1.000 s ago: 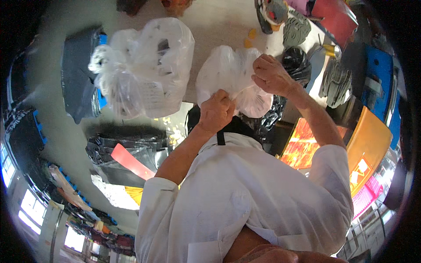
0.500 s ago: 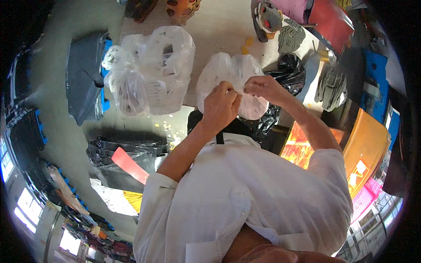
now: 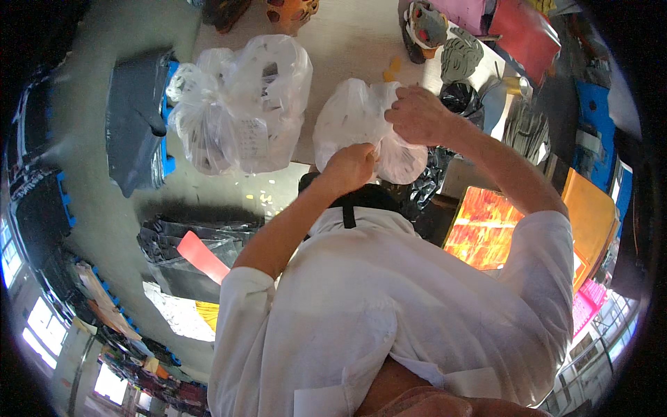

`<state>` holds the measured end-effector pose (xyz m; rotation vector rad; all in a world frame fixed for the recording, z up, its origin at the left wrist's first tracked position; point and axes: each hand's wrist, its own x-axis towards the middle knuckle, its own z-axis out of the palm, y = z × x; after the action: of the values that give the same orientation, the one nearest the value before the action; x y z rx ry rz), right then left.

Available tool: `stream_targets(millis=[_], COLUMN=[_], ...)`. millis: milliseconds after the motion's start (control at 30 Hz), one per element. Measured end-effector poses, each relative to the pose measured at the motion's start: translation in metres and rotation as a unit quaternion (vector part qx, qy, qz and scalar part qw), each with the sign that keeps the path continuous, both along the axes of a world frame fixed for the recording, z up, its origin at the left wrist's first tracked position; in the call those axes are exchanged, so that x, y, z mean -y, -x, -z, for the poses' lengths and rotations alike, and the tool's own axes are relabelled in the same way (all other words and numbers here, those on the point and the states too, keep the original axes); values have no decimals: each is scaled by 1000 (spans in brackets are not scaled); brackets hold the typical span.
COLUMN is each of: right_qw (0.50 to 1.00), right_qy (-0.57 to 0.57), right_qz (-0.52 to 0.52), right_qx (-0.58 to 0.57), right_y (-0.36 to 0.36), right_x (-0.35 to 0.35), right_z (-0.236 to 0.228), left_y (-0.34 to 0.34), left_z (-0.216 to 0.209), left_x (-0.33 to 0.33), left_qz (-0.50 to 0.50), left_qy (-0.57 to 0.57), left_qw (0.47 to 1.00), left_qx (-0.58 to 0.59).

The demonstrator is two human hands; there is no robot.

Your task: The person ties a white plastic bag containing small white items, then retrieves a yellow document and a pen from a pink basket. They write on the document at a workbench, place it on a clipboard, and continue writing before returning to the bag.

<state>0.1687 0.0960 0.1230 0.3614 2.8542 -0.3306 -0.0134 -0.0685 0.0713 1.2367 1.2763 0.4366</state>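
Note:
A small white translucent plastic bag (image 3: pixel 347 118), filled and bulging, sits at the table's near edge. My left hand (image 3: pixel 351 167) is closed on the near side of it, fingers pinching its plastic. My right hand (image 3: pixel 419 117) has its fingers curled on the bag's far right side, gripping the gathered plastic there. What fills the bag cannot be made out. To its left stands a larger knotted plastic bag (image 3: pixel 278 90) with dark shapes inside and handwriting on its side; neither hand touches it.
Black plastic (image 3: pixel 462 101) lies right of the small bag, beside stacked grey sole-shaped pieces (image 3: pixel 524 132). A shoe (image 3: pixel 425 26) and an orange perforated piece (image 3: pixel 292 14) stand at the back. Dark sheets (image 3: pixel 135 115) lie left; an orange chair back (image 3: pixel 590 215) is at right.
My hands have moved apart: the right went away from me and slightly right, the left came nearer. The plastic between them is pulled apart. The larger bag appears shifted slightly.

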Motion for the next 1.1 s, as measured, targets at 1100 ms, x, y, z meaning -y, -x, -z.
stream_targets(millis=[1100], right_qw=[387], right_qy=[730], right_qz=[512], right_qx=[-234], right_y=[-55], right_x=[81], right_z=[23], left_y=[-13], left_z=[-20], left_x=[-25], left_qz=[-231], left_qy=[92], left_qw=[933], left_qx=[260])
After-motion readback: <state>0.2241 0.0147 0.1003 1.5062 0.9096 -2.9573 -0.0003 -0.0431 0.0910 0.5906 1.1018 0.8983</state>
